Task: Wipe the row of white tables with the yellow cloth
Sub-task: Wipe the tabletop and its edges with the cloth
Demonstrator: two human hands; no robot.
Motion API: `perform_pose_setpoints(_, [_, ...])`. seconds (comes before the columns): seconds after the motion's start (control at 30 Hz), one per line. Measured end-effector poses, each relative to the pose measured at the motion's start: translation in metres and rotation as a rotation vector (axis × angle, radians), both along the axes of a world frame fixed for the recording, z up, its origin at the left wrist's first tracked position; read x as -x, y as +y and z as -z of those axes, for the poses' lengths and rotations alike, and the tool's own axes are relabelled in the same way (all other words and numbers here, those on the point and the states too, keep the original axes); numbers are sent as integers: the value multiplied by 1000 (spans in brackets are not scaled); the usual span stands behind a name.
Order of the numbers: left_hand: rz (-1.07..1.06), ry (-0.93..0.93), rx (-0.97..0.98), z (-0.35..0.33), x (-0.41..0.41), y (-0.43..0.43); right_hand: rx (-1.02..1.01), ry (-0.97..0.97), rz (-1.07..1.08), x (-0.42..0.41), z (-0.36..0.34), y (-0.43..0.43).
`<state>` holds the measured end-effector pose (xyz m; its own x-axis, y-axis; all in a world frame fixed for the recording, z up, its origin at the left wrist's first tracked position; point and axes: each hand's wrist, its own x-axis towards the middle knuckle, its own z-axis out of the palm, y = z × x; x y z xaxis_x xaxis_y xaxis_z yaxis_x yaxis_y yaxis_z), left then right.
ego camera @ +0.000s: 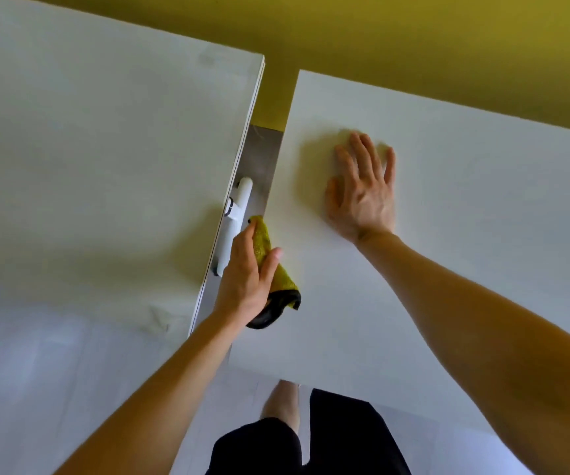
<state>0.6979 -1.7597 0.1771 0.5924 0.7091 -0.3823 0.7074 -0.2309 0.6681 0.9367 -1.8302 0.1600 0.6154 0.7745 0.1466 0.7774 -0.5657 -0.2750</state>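
Work proceeds at the side edge of a white table (pixel 448 234), where the left hand (pixel 247 272) grips the bunched yellow cloth (pixel 269 265) between thumb and fingers. The right hand (pixel 362 190) lies flat farther in on the same table, fingers spread, holding nothing. The step looks like wiping along that edge; the next move likely calls for sweeping the cloth inward across the top. In view are two tables, the neighbouring table (pixel 88 149) across a narrow gap, along with one cloth, two hands and one white fitting (pixel 233 228) in that gap.
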Motion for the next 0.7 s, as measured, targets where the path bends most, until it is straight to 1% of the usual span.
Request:
perform_pose_setpoints(0.1, [19, 2, -21, 3, -25, 15, 1, -43, -4, 1, -5, -3])
perform_pose_setpoints(0.23, [26, -92, -49, 12, -79, 50, 64, 61, 7, 39, -3, -26])
perform_pose_setpoints(0.3, [12, -114, -70, 12, -83, 48, 65, 76, -17, 59, 1, -45])
perform_pose_setpoints(0.37, [5, -109, -55, 9, -58, 30, 59, 64, -15, 64, 3, -52])
perform_pose_setpoints(0.43, [-7, -70, -31, 7, -7, 1, 58, 64, -20, 61, 1, -50])
perform_pose_setpoints(0.57, [39, -26, 26, -3, 88, -57, 50, 63, -27, 61, 0, -51])
perform_pose_setpoints(0.63, [40, 1, 44, -3, 101, -64, 53, 66, -20, 62, 1, -51])
perform_pose_setpoints(0.7, [12, 4, 38, -3, 73, -47, 55, 59, -11, 63, 0, -49])
